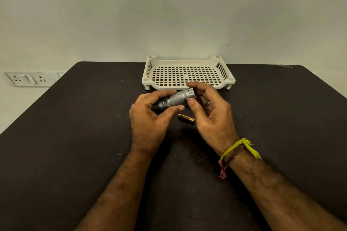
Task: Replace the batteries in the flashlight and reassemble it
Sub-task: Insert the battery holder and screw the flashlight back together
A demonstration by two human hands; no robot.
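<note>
Silver flashlight (pixel 178 99) gripped between left hand (pixel 148 118) fingers (pixel 165 94), right hand (pixel 210 110) fingers (pixel 195 85) curled loosely around its end; copper-toned battery (pixel 185 117) just below the thumbs, on the tabletop (pixel 75 137).

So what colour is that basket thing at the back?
Cream-white, with a grid of square holes; the head view shows it.

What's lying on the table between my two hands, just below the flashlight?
A single battery lies on the dark table, between the left hand and right hand, under the flashlight, in the head view.
</note>
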